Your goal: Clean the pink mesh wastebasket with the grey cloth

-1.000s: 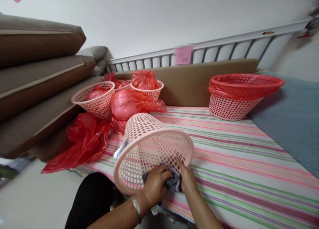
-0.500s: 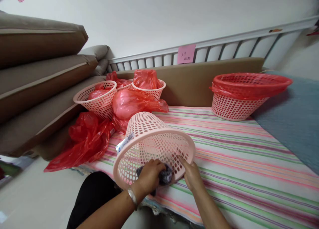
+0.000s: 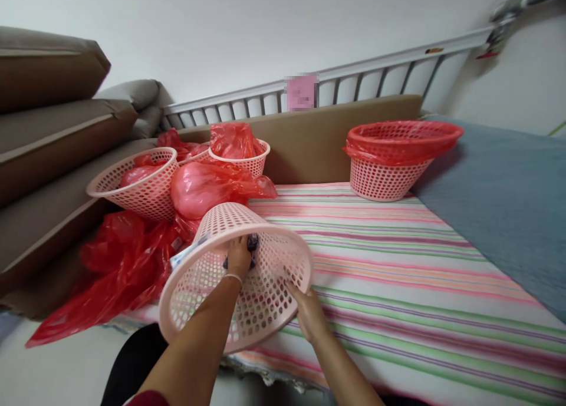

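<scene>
A pink perforated basket (image 3: pixel 283 241) lies tipped on its side on the striped cloth (image 3: pixel 380 270), its opening facing me. Deep inside it, my left hand (image 3: pixel 239 256) is closed on a dark patterned cloth (image 3: pixel 252 243), pressed near the upper inner wall. My right hand (image 3: pixel 305 306) grips the basket's rim at the lower right, thumb on the inside and the other fingers hidden behind the rim. A white and blue label hangs at the rim's left side.
Behind on the left are pink baskets (image 3: pixel 165 188) holding red bags, a filled red bag (image 3: pixel 198 188) and a crumpled red bag (image 3: pixel 119 270). A basket with a red rim (image 3: pixel 389 179) stands at the back right. Brown cushions (image 3: pixel 53 123) are stacked at left.
My left hand has moved from the basket's mouth deeper inside with the dark cloth. My right hand stays on the rim. The view has shifted, so the surroundings appear further left.
</scene>
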Demonstrator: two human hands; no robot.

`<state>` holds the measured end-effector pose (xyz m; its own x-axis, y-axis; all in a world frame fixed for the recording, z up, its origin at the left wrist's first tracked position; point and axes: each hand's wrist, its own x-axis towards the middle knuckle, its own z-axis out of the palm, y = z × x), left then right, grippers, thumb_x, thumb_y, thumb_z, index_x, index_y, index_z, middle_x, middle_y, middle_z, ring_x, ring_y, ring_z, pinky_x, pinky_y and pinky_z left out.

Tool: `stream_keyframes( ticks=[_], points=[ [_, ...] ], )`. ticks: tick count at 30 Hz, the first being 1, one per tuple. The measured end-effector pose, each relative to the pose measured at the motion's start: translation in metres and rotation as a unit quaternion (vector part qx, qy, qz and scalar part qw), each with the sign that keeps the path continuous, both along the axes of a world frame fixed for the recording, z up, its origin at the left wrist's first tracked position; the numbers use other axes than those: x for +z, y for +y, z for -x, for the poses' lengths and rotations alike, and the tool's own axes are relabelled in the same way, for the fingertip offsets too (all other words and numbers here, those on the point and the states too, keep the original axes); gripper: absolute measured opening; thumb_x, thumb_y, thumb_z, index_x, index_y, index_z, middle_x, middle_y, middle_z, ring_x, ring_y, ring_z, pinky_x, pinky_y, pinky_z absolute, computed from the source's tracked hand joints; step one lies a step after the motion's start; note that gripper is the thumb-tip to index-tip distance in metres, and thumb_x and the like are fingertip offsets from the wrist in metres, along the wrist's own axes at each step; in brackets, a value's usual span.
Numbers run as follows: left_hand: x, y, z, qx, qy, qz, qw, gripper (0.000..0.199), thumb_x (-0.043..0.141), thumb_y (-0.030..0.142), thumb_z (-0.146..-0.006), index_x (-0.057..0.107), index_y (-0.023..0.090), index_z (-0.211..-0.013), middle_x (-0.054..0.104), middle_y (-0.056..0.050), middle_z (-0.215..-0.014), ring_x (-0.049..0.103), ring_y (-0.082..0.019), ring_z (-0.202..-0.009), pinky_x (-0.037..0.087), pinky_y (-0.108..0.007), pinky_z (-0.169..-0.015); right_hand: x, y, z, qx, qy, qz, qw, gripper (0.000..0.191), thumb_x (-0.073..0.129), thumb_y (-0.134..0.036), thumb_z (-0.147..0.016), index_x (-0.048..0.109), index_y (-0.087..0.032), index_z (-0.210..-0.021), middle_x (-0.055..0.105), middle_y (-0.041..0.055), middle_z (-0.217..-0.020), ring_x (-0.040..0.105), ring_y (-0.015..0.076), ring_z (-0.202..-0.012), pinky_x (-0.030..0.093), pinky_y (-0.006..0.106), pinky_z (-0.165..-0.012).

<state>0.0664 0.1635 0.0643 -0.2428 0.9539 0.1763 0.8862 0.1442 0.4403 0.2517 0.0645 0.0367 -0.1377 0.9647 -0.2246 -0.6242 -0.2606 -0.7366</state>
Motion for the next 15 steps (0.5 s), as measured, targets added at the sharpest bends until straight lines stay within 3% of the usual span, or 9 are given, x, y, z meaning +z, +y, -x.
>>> stream_keyframes(
  ticks=[4, 8, 12, 15],
  points=[
    [-0.006, 0.006, 0.012, -0.016, 0.009, 0.011, 1.0, 0.036, 0.056, 0.025, -0.086, 0.051, 0.018, -0.121, 0.054, -0.009, -0.125, 0.052, -0.025, -0.114, 0.042, -0.049, -0.096, 0.001, 0.001, 0.002, -0.014, 0.043, 0.02, 0.999, 0.049, 0.078, -0.033, -0.062, 0.064, -0.019, -0.107, 0.069, 0.0076, -0.106, 0.063, 0.0265, -0.099, 0.048, 0.04, -0.088],
    [-0.005, -0.004, 0.005, -0.02, -0.005, 0.01, 1.0, 0.033, 0.056, 0.024, -0.085, 0.053, 0.017, -0.117, 0.058, -0.008, -0.118, 0.055, -0.023, -0.108, 0.044, -0.046, -0.093, -0.001, 0.0, 0.004, -0.027, 0.047, 0.025, 0.998, 0.051, 0.078, -0.034, -0.062, 0.064, -0.018, -0.108, 0.069, 0.0085, -0.106, 0.063, 0.0274, -0.099, 0.049, 0.04, -0.086],
    [0.0, -0.052, -0.019, -0.054, -0.022, 0.0, 0.998, 0.035, 0.057, 0.01, -0.077, 0.055, 0.013, -0.112, 0.06, -0.008, -0.108, 0.055, -0.022, -0.104, 0.043, -0.043, -0.093, -0.001, -0.002, 0.006, -0.035, 0.038, 0.021, 0.998, 0.05, 0.077, -0.037, -0.062, 0.065, -0.017, -0.106, 0.071, 0.0088, -0.1, 0.064, 0.0271, -0.095, 0.05, 0.04, -0.084],
    [0.006, -0.105, -0.039, -0.139, -0.043, 0.003, 0.989, 0.052, 0.053, -0.004, -0.058, 0.059, 0.014, -0.106, 0.062, -0.007, -0.104, 0.055, -0.019, -0.101, 0.042, -0.031, -0.094, 0.0, -0.003, 0.007, -0.046, 0.039, 0.01, 0.998, 0.052, 0.077, -0.038, -0.062, 0.064, -0.017, -0.109, 0.07, 0.0079, -0.102, 0.063, 0.0258, -0.097, 0.049, 0.038, -0.086]
  ],
)
